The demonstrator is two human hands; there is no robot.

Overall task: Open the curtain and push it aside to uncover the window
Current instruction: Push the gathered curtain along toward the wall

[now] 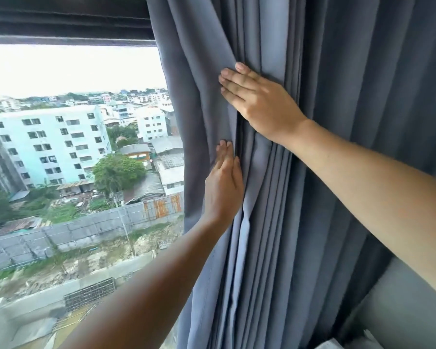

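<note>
Daylight poured in through the window (73,147), its sky blown out to white. Right of the window, the curtain (337,122) stood dimmer, folds shadowed. Below the window, the near forearm looked dark and soft. Straight lines bowed at the edges.

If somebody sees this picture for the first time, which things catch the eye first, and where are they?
First the grey-blue curtain, bunched in folds over the right half of the view, with both hands flat on it: the right hand higher, the left hand just below, near the curtain's edge. Then the uncovered window on the left, bright, showing a pale building and rooftops far below.
</note>
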